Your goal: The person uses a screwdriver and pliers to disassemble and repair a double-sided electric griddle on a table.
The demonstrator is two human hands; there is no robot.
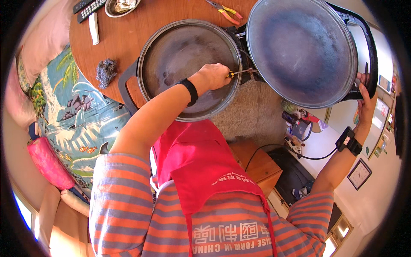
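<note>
A round electric griddle lies opened out, its lower pan (184,60) on the wooden table and its dark round lid (299,53) swung to the right. My left hand (209,78) is closed on a screwdriver (232,74) with a yellow and black handle. The metal shaft reaches right toward the hinge side between pan and lid; I cannot tell exactly what its tip touches. My right hand (364,98) grips the lid by its black outer edge, beside the loop handle (369,47), and holds the lid up.
Pliers (224,10) with yellow-red handles, a steel wool scourer (106,73), remote controls (91,10), a white strip (93,29) and a bowl (121,7) lie on the table (128,36). A brown cabinet (257,169) stands lower right; a cable (317,158) runs to my right wrist.
</note>
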